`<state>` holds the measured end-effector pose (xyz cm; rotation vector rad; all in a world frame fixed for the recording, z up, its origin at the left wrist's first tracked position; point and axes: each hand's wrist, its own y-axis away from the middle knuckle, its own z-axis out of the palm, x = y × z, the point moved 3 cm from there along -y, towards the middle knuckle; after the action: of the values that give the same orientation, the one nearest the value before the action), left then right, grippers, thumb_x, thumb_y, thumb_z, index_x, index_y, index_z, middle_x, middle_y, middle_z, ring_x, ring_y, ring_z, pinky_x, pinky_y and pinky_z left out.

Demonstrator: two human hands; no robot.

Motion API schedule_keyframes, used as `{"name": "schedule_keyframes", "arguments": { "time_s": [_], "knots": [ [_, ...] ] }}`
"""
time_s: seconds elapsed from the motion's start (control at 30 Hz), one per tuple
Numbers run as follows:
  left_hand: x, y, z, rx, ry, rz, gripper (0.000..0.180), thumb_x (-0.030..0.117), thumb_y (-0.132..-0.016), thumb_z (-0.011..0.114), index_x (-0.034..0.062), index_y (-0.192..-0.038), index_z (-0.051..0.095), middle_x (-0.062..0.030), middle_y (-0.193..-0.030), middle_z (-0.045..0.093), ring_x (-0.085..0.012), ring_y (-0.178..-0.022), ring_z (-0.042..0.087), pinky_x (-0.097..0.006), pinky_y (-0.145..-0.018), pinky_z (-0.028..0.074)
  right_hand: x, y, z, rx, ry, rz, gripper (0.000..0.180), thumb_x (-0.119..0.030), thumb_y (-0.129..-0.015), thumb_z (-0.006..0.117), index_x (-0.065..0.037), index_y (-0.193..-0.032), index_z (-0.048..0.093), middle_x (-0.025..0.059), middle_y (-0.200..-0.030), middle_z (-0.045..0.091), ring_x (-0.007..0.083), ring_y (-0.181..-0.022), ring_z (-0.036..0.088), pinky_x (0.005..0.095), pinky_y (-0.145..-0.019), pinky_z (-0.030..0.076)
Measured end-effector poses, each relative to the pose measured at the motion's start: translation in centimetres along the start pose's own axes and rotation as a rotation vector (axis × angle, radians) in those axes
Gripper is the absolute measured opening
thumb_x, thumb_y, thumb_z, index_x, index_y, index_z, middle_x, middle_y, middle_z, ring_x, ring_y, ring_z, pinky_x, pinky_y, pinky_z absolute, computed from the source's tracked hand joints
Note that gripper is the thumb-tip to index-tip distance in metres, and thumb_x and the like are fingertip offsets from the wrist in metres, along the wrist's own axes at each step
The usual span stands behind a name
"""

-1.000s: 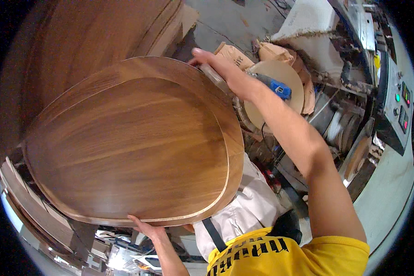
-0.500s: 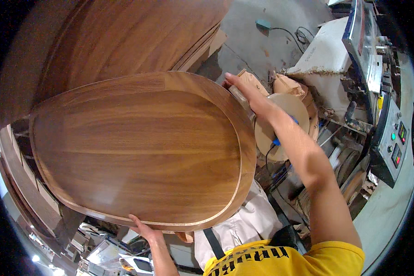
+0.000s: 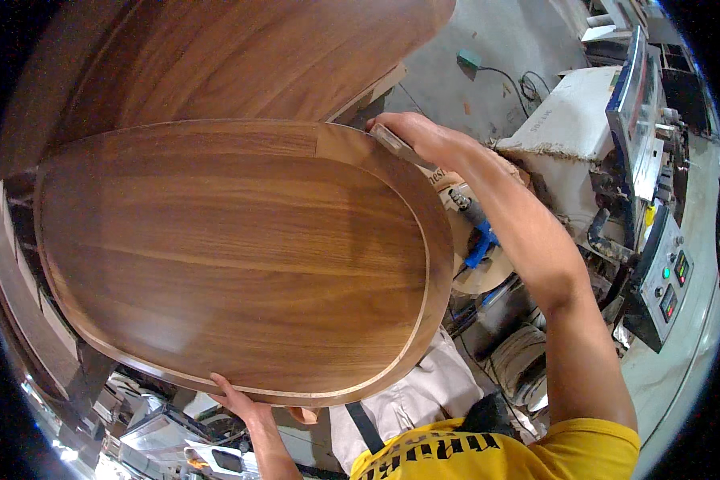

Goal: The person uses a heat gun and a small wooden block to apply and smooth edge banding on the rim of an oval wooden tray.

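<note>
A large rounded wooden panel [image 3: 232, 240] with striped brown grain spreads in front of me. A pale line runs along its near and right side, inside a darker rim. My left hand [image 3: 242, 402] grips the panel's near edge, fingertips over the rim and the rest of the fingers hidden beneath. At the far right curve, my right hand [image 3: 412, 133] is closed on a flat greyish block [image 3: 392, 144], which lies along the panel's edge. The fingers of this hand are partly hidden behind the block and the wrist.
Behind lies another big brown wooden panel [image 3: 256, 60]. A blue heat gun [image 3: 482, 244] rests on a round tan board [image 3: 488, 276] under my right forearm. Farther right stand a white machine [image 3: 568, 104] and a control box [image 3: 668, 276] with lit displays. A cable [image 3: 508, 80] trails across the floor.
My right hand has moved leftward and away from me along the panel's curved edge, bringing the block into view. My left hand keeps its hold. The heat gun shows more fully.
</note>
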<state>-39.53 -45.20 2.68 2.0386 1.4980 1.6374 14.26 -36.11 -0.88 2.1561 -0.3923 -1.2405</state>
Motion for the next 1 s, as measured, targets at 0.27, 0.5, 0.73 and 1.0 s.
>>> {"name": "schedule_keyframes", "arguments": {
  "time_s": [0.27,0.5,0.73,1.0],
  "knots": [
    [-0.1,-1.0,-0.2,-0.049,0.084,-0.003,0.09,0.046,-0.093,0.068,0.0256,-0.158,0.01,-0.0103,-0.161,0.027,-0.035,-0.137,0.043,-0.058,-0.109,0.043,0.5,0.1,0.6,0.005,-0.728,0.296,0.041,-0.032,-0.102,0.044,-0.009,-0.133,0.059,0.0069,-0.128,0.064,0.0207,-0.116,0.061,0.0337,-0.097,0.047],
    [0.2,-0.7,-0.2,-0.074,0.082,0.02,0.09,0.045,-0.093,0.069,0.026,-0.158,0.01,-0.0098,-0.16,0.028,-0.0349,-0.136,0.044,-0.057,-0.109,0.043,0.6,-3.0,0.5,-0.006,-0.644,0.184,0.044,-0.04,-0.1,0.045,-0.01,-0.125,0.063,0.0052,-0.122,0.065,0.0152,-0.107,0.062,0.0349,-0.091,0.049],
    [-0.1,-1.4,-0.9,0.002,0.072,0.023,0.095,0.047,-0.091,0.07,0.0232,-0.159,0.007,-0.0129,-0.161,0.023,-0.0353,-0.139,0.04,-0.059,-0.109,0.042,-2.2,-3.3,0.2,-0.023,-0.552,0.21,0.036,-0.034,-0.1,0.043,-0.01,-0.114,0.066,0.0019,-0.111,0.067,0.0128,-0.095,0.063,0.032,-0.082,0.049],
    [-0.5,-2.0,-1.1,-0.072,0.116,0.042,0.099,0.046,-0.091,0.072,0.0224,-0.159,0.005,-0.013,-0.161,0.024,-0.0358,-0.136,0.042,-0.059,-0.107,0.043,-3.5,-3.4,-0.1,-0.024,-0.583,0.262,0.039,-0.039,-0.102,0.041,-0.009,-0.107,0.066,0.0,-0.102,0.067,0.0104,-0.087,0.061,0.0305,-0.078,0.047]
  ]
}}
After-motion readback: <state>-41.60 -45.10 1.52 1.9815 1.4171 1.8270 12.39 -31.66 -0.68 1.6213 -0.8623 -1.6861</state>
